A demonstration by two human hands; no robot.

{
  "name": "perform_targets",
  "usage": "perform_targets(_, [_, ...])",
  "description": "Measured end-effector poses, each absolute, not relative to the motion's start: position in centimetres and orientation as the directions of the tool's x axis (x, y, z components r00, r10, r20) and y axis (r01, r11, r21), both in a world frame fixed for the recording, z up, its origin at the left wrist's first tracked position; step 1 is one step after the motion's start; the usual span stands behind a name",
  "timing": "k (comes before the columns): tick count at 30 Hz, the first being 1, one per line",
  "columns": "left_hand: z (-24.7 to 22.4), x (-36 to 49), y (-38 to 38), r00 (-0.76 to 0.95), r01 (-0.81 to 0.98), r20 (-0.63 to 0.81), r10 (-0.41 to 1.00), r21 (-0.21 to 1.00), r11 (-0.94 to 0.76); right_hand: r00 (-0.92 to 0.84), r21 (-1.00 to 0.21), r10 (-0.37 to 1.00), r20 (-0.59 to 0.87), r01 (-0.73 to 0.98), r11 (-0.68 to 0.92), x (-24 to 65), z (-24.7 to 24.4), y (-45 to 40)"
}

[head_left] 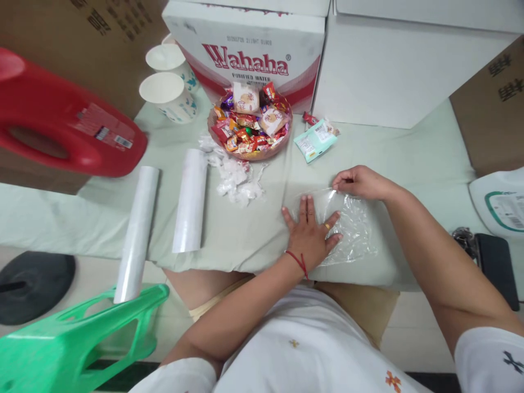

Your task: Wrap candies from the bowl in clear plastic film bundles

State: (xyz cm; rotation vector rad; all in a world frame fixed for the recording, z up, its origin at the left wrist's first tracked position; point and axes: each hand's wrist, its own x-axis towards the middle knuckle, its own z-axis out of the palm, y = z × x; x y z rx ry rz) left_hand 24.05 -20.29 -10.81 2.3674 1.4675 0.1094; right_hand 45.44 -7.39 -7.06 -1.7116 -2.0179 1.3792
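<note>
A clear plastic bag (355, 232), thin and wrinkled, lies on the green tablecloth in front of me. Fingers spread, my left hand (309, 232) rests flat on the bag's left part, with a ring and a red cord at the wrist. At the bag's far edge, my right hand (360, 183) pinches the film between thumb and fingertips. To the left are a loose heap of crumpled plastic bags (239, 183) and two white rolls, one nearer (190, 202) and one overhanging the table edge (138, 234).
A bowl of candies (250, 154) stands at the back beside a mint-green packet (315, 141). Paper cups (167, 98), a Wahaha carton (254, 33) and a white box (376, 65) line the rear. A red jug (69, 114) is left; a black phone (497, 267) lies right. A green stool (82, 333) stands below.
</note>
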Motion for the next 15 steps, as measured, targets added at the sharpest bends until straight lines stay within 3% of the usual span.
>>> perform_targets(4, [-10.9, 24.1, -20.4, 0.455, 0.853, -0.099, 0.885, 0.334, -0.401, -0.223, -0.746, 0.912, -0.343, 0.655, -0.120, 45.8, -7.3, -7.2])
perform_targets(9, [-11.0, 24.1, -20.4, 0.453, 0.855, -0.098, 0.886, 0.331, -0.400, -0.329, -0.690, 0.879, -0.346, 0.724, -0.001, 44.7, -6.9, -7.8])
perform_targets(11, [-10.9, 24.0, -20.4, 0.452, 0.856, -0.101, 0.886, 0.330, -0.399, -0.337, -0.706, 0.867, -0.368, 0.707, -0.025, 44.8, -7.0, -7.5])
perform_targets(15, [-10.7, 24.1, -20.3, 0.455, 0.854, -0.101, 0.885, 0.330, -0.402, -0.148, -0.769, 0.952, -0.268, 0.628, -0.119, 45.5, -7.2, -6.6])
